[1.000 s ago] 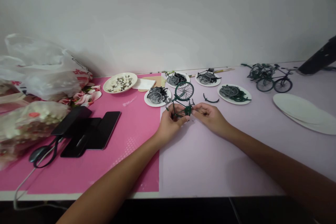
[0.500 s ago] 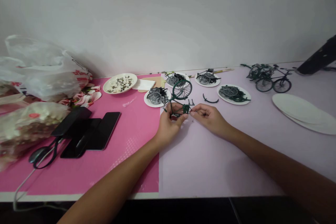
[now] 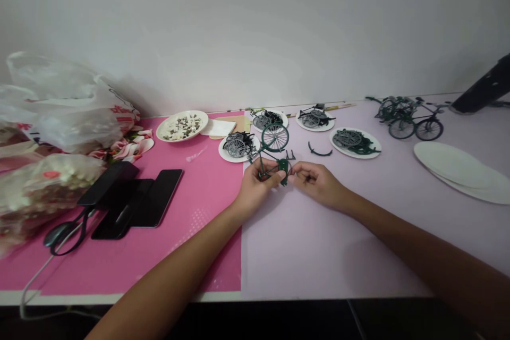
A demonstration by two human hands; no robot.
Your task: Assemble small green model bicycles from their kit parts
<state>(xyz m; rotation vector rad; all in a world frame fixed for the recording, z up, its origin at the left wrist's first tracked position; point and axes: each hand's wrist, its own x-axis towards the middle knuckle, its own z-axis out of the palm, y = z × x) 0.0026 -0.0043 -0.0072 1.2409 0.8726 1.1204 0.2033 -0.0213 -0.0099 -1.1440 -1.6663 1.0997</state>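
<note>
My left hand (image 3: 257,183) is closed around a dark green miniature bicycle (image 3: 261,152), its thumb pressing near the chain guard. One spoked wheel of the bicycle points up and away from me. At the other end, my right hand (image 3: 316,181) pinches a thin dark bicycle part (image 3: 290,169); its exact shape is partly hidden by the fingers. Just beyond the hands lie a small two-pronged part (image 3: 290,155) and a curved dark strip (image 3: 320,152). Behind the bicycle, a small plate (image 3: 227,157) carries grey wheels and dark parts.
More plates of parts, among them one on the right (image 3: 374,155), line the back. Finished-looking miniature bicycles (image 3: 428,128) stand farther right, beyond white plates (image 3: 458,162). To the left are a bowl (image 3: 161,134), phones (image 3: 163,196), a mouse (image 3: 58,235) and plastic bags (image 3: 79,111).
The bicycle has turned slightly in my left hand, so its chain guard shows more and its wheel sits a little lower. My right fingers stay at its end.
</note>
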